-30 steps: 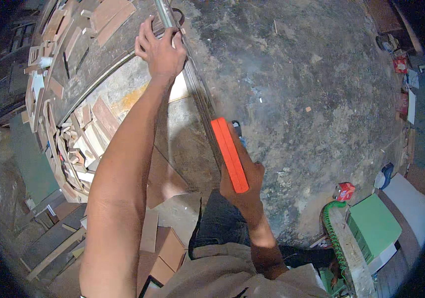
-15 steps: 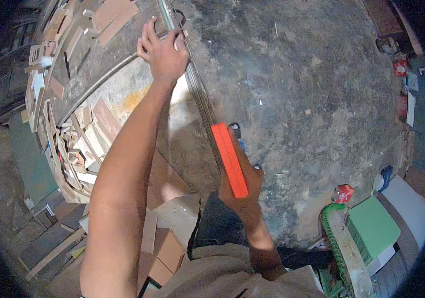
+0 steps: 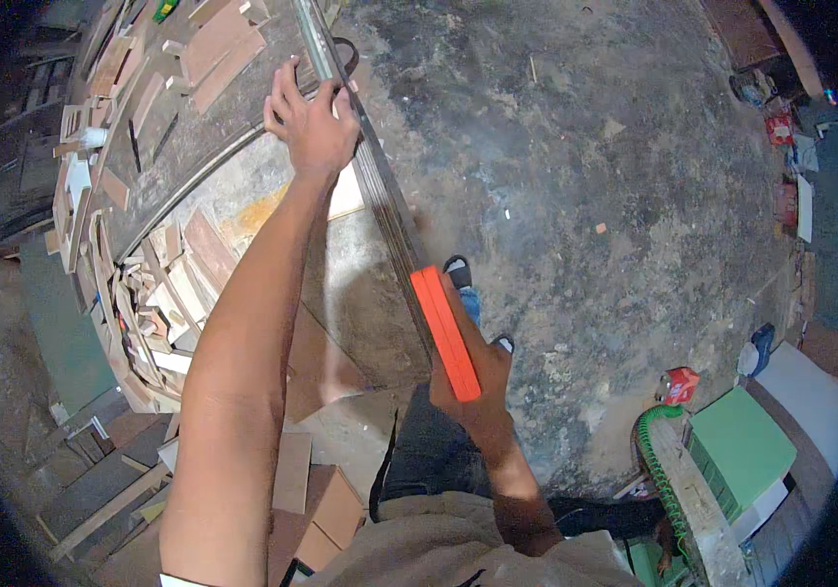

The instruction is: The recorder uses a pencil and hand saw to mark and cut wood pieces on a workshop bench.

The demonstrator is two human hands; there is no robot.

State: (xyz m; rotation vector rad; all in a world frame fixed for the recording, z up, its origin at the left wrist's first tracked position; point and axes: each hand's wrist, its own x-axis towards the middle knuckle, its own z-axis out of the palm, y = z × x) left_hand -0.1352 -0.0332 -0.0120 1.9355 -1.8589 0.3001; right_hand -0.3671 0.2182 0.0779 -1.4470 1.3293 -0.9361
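Observation:
My right hand [image 3: 477, 386] is closed round an orange block-shaped tool or handle [image 3: 446, 333] with a seam along its length; its exact kind is hidden. The orange piece lies along the near end of a long, dark layered edge [image 3: 385, 201] that slants away to the far left. Farther along, my left hand [image 3: 319, 132] rests on this edge with its fingers spread and bent. A narrow pale-green strip [image 3: 314, 44] runs just beyond its fingertips. Beside that strip, a dark loop [image 3: 346, 54] sticks out to the right.
Wooden boards [image 3: 218, 68] and a heap of offcuts [image 3: 169, 284] lie on the left. Another person's sandalled foot [image 3: 457, 272] shows beyond the edge, on the grey floor [image 3: 624, 196]. At lower right are a green coiled hose [image 3: 656, 460] and a green box [image 3: 742, 445].
The view has shifted slightly. My left hand now appears a little lower and farther left; the orange piece in my right hand sits slightly lower and more of the sandalled feet shows.

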